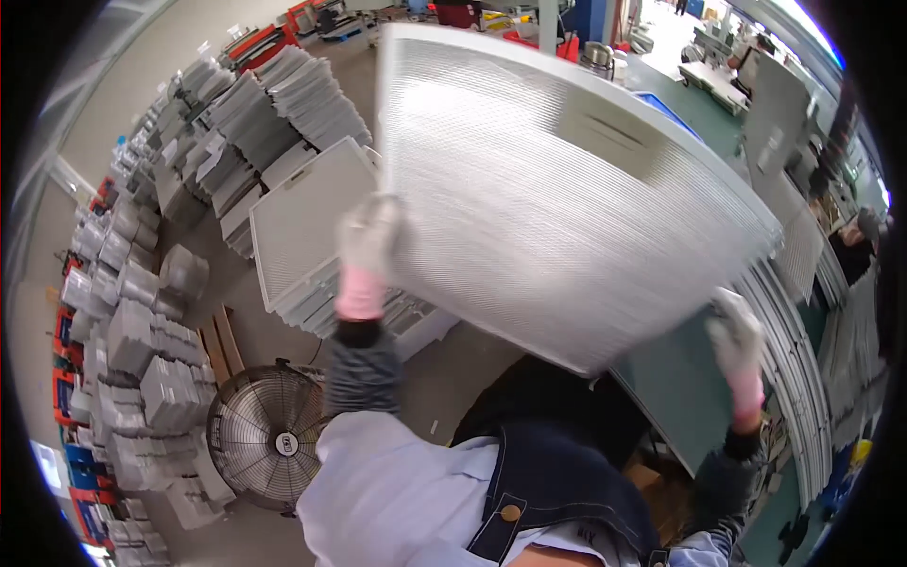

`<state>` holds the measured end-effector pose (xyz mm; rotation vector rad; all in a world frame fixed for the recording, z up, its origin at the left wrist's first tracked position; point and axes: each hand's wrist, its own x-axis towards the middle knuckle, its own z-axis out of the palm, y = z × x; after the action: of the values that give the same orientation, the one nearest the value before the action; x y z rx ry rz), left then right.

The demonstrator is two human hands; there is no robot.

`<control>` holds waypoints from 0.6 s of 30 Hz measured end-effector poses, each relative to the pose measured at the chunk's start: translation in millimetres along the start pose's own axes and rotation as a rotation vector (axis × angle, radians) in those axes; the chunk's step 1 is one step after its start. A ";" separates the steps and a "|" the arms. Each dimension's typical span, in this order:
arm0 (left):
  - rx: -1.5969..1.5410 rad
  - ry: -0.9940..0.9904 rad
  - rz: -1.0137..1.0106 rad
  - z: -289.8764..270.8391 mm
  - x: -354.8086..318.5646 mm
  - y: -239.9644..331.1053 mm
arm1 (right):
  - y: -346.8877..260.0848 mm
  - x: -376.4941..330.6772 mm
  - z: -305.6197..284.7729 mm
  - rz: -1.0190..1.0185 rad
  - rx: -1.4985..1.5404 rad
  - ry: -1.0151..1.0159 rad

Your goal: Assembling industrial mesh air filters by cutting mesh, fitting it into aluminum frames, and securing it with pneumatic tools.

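A black fan [255, 430] is seen at 8 o'clock; at 10, the gloved left hand [370, 234] is clamped on a silvery panel [557, 222], raised toward 2; at 3, its edge is met by the right hand [737, 335], whose blurred grip cannot be told

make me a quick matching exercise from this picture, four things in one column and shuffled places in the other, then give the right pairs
Column one
1. large silvery mesh panel with a pale frame
2. round black wire-caged fan
3. left hand in a white, pink-cuffed glove
4. right hand in a white, pink-cuffed glove

Column two
a. at the panel's lower right edge
b. at the picture's lower left
c. at the panel's left edge
d. held up at a tilt across the picture's upper middle

Right pairs: 1-d, 2-b, 3-c, 4-a
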<state>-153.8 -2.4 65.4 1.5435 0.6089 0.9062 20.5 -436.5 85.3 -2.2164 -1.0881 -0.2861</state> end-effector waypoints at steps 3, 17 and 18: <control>0.316 0.230 0.290 -86.1 47.9 0.3 | 98.7 4.7 48.1 0.045 -0.568 -0.084; 1.299 0.373 -0.139 -282.0 122.4 -92.8 | 242.7 -55.8 83.7 0.271 -0.797 0.066; 1.333 0.405 -0.029 -275.9 127.6 -74.7 | 241.4 -58.4 79.7 0.252 -0.773 0.046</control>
<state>-300.2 270.9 22.4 2.4859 1.7508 0.7963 162.8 -531.1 -111.8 -2.9654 -0.7188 -0.7379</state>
